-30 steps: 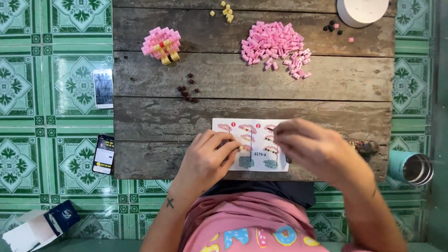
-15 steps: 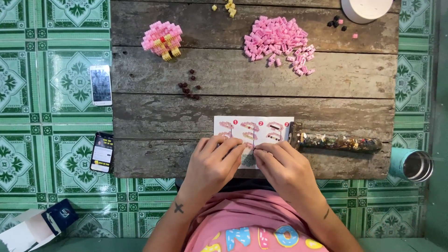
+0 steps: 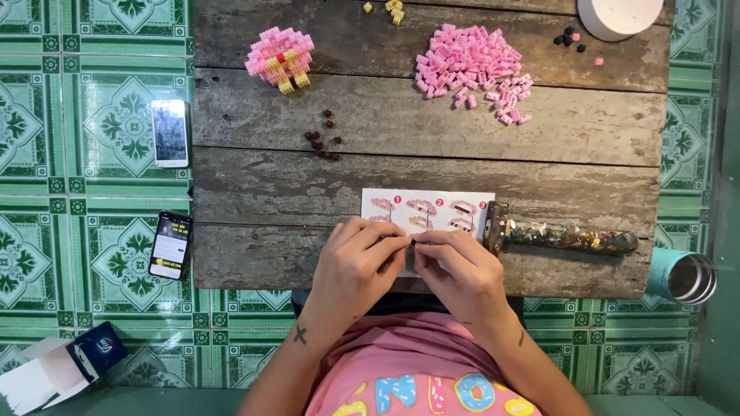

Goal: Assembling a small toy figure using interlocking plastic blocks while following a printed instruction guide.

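Pink block figure point(image 3: 280, 58) upper left on wood table point(image 3: 254, 169), pink brick pile point(image 3: 472, 71) top centre, dark beads point(image 3: 322, 139) mid, 2 phones point(image 3: 169, 132) on green tile floor point(image 3: 77, 192) at left.

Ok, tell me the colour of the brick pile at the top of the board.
Pink: the brick pile, head view.

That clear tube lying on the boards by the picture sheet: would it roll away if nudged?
Probably yes: the tube is round and lies on its side, so a sideways push could roll it. The rough, gapped planks may slow it. It looks packed with small bits, so likely heavier than an empty tube.
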